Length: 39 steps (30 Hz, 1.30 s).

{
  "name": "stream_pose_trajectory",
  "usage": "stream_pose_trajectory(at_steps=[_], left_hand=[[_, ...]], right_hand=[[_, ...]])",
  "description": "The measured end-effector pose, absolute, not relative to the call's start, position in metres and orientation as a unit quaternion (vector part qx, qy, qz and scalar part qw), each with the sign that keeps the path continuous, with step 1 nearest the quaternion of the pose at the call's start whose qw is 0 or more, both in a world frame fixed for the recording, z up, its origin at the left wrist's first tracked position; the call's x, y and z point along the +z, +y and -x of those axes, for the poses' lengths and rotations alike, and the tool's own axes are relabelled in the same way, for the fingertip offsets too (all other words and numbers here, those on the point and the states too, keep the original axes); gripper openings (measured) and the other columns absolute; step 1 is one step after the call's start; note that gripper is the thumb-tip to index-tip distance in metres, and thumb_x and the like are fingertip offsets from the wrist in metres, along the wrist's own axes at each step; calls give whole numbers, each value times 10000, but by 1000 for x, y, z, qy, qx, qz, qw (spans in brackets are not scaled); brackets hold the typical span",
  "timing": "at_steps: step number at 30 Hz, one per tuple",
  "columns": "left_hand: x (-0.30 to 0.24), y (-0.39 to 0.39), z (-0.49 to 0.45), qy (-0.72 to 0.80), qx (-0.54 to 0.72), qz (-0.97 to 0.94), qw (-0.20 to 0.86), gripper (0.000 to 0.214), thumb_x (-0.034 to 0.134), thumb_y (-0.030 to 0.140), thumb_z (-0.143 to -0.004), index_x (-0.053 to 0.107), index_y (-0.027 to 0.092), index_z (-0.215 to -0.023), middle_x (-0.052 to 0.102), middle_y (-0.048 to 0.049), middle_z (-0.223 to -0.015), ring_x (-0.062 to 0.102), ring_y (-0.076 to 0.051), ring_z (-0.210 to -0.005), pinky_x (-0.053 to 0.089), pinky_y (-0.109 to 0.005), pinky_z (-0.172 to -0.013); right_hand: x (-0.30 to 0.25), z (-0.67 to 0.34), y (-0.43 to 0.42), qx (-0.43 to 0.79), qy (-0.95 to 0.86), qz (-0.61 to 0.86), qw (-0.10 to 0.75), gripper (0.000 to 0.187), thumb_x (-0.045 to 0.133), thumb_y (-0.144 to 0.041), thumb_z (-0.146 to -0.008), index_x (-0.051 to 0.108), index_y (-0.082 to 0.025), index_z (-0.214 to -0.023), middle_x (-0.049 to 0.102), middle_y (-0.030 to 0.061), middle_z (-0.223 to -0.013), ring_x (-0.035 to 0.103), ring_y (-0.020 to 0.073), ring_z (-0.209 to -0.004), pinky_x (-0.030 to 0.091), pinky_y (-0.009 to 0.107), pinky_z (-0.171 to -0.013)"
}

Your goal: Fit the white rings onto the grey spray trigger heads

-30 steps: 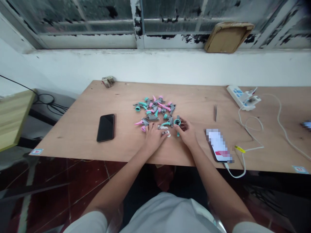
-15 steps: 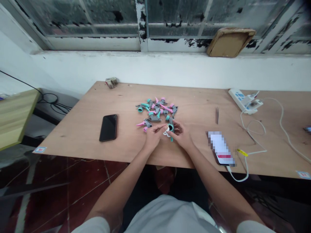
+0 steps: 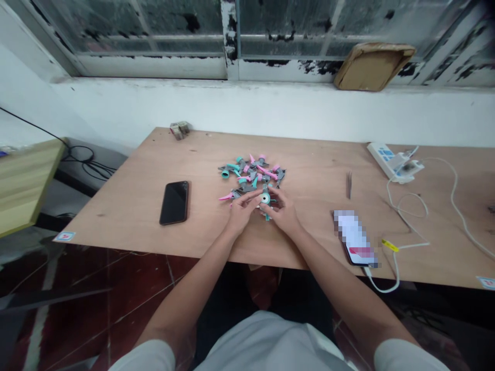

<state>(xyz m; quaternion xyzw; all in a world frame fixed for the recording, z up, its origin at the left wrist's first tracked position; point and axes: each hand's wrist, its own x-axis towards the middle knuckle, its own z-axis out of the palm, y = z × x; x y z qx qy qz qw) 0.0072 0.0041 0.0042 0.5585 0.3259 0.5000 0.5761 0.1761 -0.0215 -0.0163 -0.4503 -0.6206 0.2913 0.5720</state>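
Between both hands is a grey and teal trigger spray head (image 3: pixel 265 190), its teal collar facing up toward me. A white ring-shaped washer (image 3: pixel 264 198) with a dark centre hole sits in the collar's mouth. My left hand (image 3: pixel 242 210) is closed, thumb and fingers at the collar's left side. My right hand (image 3: pixel 285 210) grips the spray head from the right, thumb near the collar. Some white bits show just under the collar, partly hidden by my fingers. Right beyond my hands lies a pile of pink, teal and grey spray heads (image 3: pixel 258 173).
A black phone (image 3: pixel 174 203) lies left on the wooden table (image 3: pixel 127 206). At right are a charging phone (image 3: pixel 354 237), tweezers (image 3: pixel 349 185) and a power strip (image 3: pixel 386 157) with white cables. Small blocks (image 3: pixel 180 130) stand at the back edge; a cardboard tray (image 3: pixel 373 68) leans on the window.
The white washer has gone from my left fingertips into the collar, where a dark opening showed before. The spray head has tilted and shifted slightly left. The camera view moved a little.
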Motion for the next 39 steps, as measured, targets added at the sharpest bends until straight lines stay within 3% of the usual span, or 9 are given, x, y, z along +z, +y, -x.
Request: stream_pose_trajectory(at_steps=[4,6,19,22,24,29,35,39], left_hand=[[1,2,-7,320,528,-593,517,361,815,435,-851,813,230,-1149,717,-113,-1385,671,-284,-1309,564,-460,-1111],[1,0,-7,316,527,-601,511,342,807,404,-860,811,238,-1160,692,-116,-1428,652,-286,-1342,538,-479,-1145],[0,0,-6,313,515,-598,529,297,781,384,-876,805,216,-1119,722,-128,-1368,680,-295,-1292,626,-440,-998],[0,-1,-7,317,535,-597,508,346,793,422,-871,767,206,-1139,683,-141,-1399,734,-252,-1148,653,-385,-895],[1,-4,-6,326,564,-605,457,342,812,415,-863,752,201,-1124,686,-131,-1332,748,-192,-1001,651,-339,-836],[3,-9,-4,343,558,-690,307,144,789,329,-901,812,203,-967,707,-46,-894,687,-135,-801,601,-268,-755],[-3,-6,-7,336,543,-690,340,151,775,301,-898,845,207,-993,769,-67,-913,724,-154,-775,584,-245,-623],[-7,-4,-7,348,536,-688,345,133,779,296,-891,855,220,-970,789,-64,-902,735,-168,-796,598,-272,-669]], right_hand=[[-13,-174,-26,275,-632,454,565,573,754,-477,-904,619,-306,-1434,662,108,-1298,704,253,-1125,665,426,-893],[-10,-175,-29,266,-638,454,562,558,747,-464,-910,620,-314,-1432,671,106,-1282,702,255,-1120,662,431,-892],[-9,-177,-33,232,-647,467,556,547,780,-442,-880,650,-292,-1390,666,104,-1249,688,240,-1071,640,393,-844],[-11,-178,-33,205,-640,480,564,559,822,-448,-854,669,-280,-1365,670,109,-1251,673,259,-1122,626,400,-864],[-14,-180,-32,194,-632,490,568,563,832,-454,-847,675,-274,-1356,671,111,-1248,668,266,-1133,622,404,-869],[-18,-190,-31,167,-629,504,568,590,835,-466,-843,667,-274,-1375,650,124,-1261,665,282,-1156,629,430,-894],[-17,-195,-34,94,-665,509,538,546,807,-455,-873,674,-278,-1372,648,132,-1243,660,298,-1162,609,491,-991],[-18,-193,-35,89,-665,517,532,541,783,-485,-894,664,-280,-1381,645,135,-1238,661,303,-1159,607,509,-999]])
